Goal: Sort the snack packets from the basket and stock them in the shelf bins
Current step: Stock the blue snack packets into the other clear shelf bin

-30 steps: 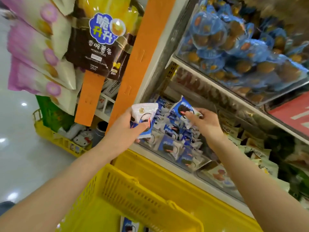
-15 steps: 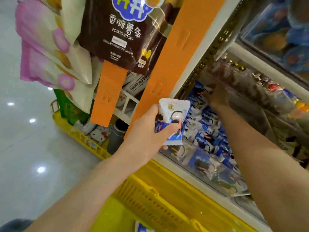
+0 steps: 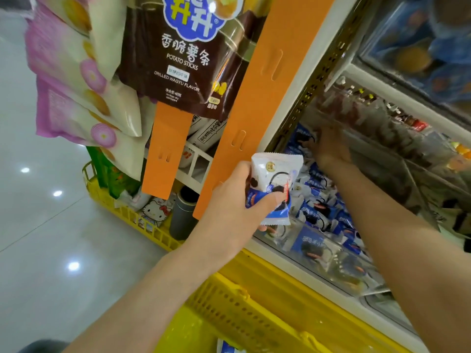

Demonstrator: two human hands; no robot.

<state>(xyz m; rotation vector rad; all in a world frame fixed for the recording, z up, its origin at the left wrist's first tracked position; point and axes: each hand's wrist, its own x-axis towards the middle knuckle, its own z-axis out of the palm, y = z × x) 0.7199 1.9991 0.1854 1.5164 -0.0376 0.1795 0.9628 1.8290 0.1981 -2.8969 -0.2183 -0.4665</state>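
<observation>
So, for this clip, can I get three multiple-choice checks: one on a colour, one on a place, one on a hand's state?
1. The basket at the bottom of the view is: A yellow; B red; C grey.
2. The right hand is: A down in the basket; B over the blue-and-white packets in the shelf bin; C flat on the floor.
3. The left hand: A hangs open and empty; B holds one white-and-blue packet; C is curled into an empty fist.

Answers: 1 A, since its slatted rim is plainly yellow. 2 B, since the forearm runs over the bin's clear front to the packets at the back. 3 B, since thumb and fingers curl round the packet, with the grip on its lower half.
</observation>
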